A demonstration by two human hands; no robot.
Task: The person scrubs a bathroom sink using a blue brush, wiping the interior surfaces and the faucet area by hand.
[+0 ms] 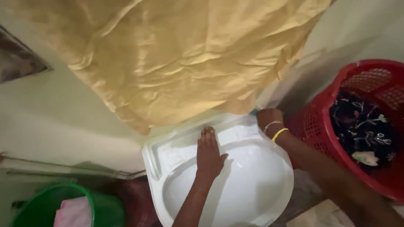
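Beside the red basket of dark floral cloth, left hand flat, fingers spread, on white basin; right hand's grip hidden.

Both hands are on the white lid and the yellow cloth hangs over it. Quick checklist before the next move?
1. Left hand flat on white lid: ok.
2. Right hand at the lid's far edge: ok; its grip there: cannot tell.
3. Yellow cloth clear of lid: not ok, it overhangs the far edge.
4. Red basket within reach on the right, dark clothes inside: ok.
5. Green bucket clear of the lid: ok.
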